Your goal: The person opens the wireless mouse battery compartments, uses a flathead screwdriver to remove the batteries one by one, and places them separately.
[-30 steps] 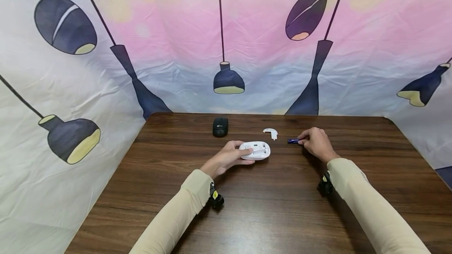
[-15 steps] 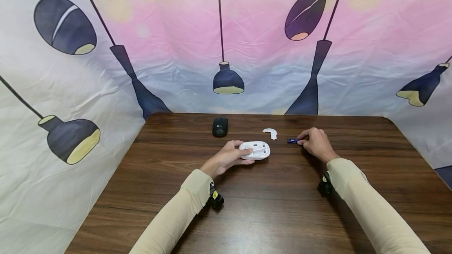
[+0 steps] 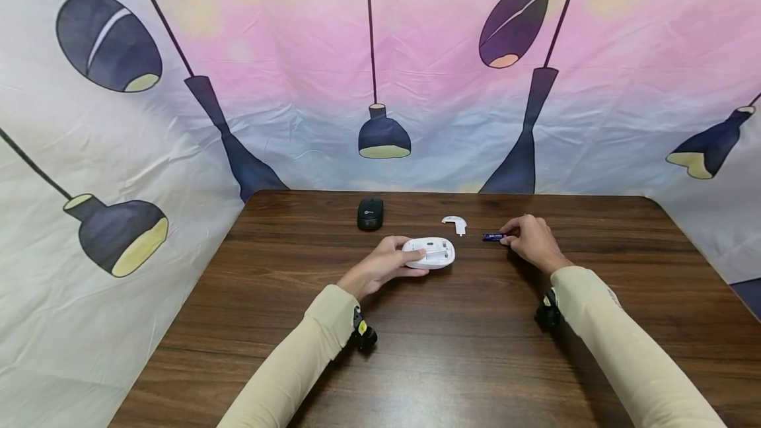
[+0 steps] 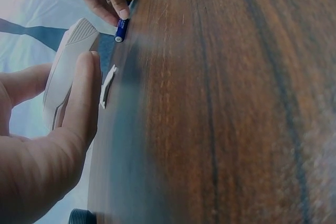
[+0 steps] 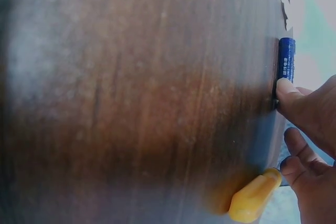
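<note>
My left hand (image 3: 386, 261) grips a white computer mouse (image 3: 438, 253) turned underside up, thumb on its underside, with the battery compartment uncovered. In the left wrist view the mouse (image 4: 71, 72) sits between thumb and fingers, seen edge-on. Further right, my right hand (image 3: 533, 242) pinches one end of a blue battery (image 3: 492, 238) down at the table. The right wrist view shows the thumb on the battery (image 5: 286, 59), with its far end sticking out. Between the two hands and slightly farther back lies the white battery cover (image 3: 458, 223).
A black mouse (image 3: 370, 214) lies near the back edge of the brown wooden table (image 3: 440, 349). Beside my right hand is a yellow object (image 5: 254, 199), its kind unclear, not visible in the head view. A printed cloth (image 3: 297, 71) hangs behind the table.
</note>
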Available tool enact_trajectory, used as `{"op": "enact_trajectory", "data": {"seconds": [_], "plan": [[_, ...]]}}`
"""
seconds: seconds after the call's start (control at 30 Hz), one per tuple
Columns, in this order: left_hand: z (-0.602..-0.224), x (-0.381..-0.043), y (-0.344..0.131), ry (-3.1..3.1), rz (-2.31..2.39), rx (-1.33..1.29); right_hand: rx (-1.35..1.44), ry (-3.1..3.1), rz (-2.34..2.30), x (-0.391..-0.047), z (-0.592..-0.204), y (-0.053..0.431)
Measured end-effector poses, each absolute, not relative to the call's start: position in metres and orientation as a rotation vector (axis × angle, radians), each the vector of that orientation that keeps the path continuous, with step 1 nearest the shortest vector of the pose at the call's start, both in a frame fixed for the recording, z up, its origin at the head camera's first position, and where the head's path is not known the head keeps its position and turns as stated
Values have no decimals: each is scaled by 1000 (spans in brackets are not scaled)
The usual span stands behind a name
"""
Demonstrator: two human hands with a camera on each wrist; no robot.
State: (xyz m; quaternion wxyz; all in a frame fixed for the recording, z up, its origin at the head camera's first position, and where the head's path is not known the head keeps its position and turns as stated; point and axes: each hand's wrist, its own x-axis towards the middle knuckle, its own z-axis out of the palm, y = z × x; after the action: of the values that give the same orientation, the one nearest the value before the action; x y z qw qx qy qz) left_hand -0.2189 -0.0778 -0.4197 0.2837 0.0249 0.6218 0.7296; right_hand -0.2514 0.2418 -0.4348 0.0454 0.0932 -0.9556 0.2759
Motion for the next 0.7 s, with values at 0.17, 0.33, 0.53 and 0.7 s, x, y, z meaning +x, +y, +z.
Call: {"op": "enact_trajectory", "data": {"seconds": [0.17,0.33,0.53,0.7], "plan": [[-419,-220,-77,1669,1950,58,274,-2932,845,-251,-432,241],[-417,-220,-76,1676,1937,66,280,-2939,852,-251,-430,242],[-417,-223,-73,1699,1925,54,281,-2947,904,-248,-425,243],[-419,-227,-68,1717,1924,35,282,-2934,932,-246,-419,243]]}}
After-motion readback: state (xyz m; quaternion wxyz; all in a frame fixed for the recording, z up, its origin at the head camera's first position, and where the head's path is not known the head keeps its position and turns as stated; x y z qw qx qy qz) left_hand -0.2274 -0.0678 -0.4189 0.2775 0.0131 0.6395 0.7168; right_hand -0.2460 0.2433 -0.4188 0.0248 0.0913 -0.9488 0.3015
